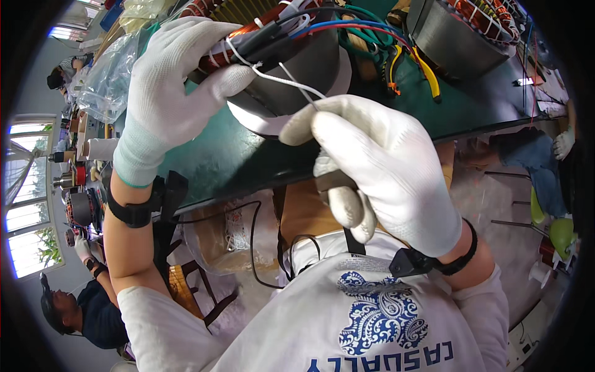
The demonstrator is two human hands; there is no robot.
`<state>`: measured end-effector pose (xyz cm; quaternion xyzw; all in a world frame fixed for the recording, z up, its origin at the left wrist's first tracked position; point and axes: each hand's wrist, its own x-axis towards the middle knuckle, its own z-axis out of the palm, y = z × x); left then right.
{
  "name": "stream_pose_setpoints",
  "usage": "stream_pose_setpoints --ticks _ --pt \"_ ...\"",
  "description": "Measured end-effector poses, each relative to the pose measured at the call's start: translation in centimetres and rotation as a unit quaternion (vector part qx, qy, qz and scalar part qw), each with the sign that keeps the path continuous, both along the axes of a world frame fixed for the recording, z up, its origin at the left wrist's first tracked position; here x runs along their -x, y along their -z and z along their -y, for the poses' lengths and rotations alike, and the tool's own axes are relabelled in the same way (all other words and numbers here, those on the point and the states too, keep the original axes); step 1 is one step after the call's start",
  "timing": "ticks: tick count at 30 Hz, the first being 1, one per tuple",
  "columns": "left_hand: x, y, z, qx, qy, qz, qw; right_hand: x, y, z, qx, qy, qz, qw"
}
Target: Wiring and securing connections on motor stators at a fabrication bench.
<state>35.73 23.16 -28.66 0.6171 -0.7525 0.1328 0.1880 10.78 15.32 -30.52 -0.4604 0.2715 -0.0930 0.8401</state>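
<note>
Two or more fingers (338, 127) of the right hand (396, 161) are pinching a slim metal needle (304, 95) and a stretch of white cord (277, 77) together, presumably for control over both; the others are curling toward the palm. The left hand (167, 87) is gripping a copper-coloured winding (217, 57), thumb below and fingers above, seemingly so that the bundle is not shifting where the cord is looping around it. Both gloves (152, 118) are showing a close white knit, the right one greying along its fingers. The winding is sitting at the mouth of a smooth grey steel cylinder (319, 65), which is standing on the dark green desk (207, 158) with a white band (251, 119) curving around its foot. Black sleeving (259, 42) and blue and red leads (334, 25) are bending away over the cylinder. Farther right, yellow-and-black pliers (429, 77) are lying within reach, beside a second cylinder (443, 43) whose laced coils (486, 22) are bulging from its top.
</note>
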Motion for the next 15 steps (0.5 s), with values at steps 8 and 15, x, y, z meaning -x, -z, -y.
stream_pose_setpoints --ticks 8,15 --pt "0.6 -3.6 1.0 -0.104 0.064 -0.199 0.972 -2.1 0.7 1.2 -0.111 -0.01 0.091 0.99" --pt "-0.6 -7.2 7.2 -0.284 0.07 0.04 0.955 -2.9 2.1 3.6 0.382 0.029 0.016 0.924"
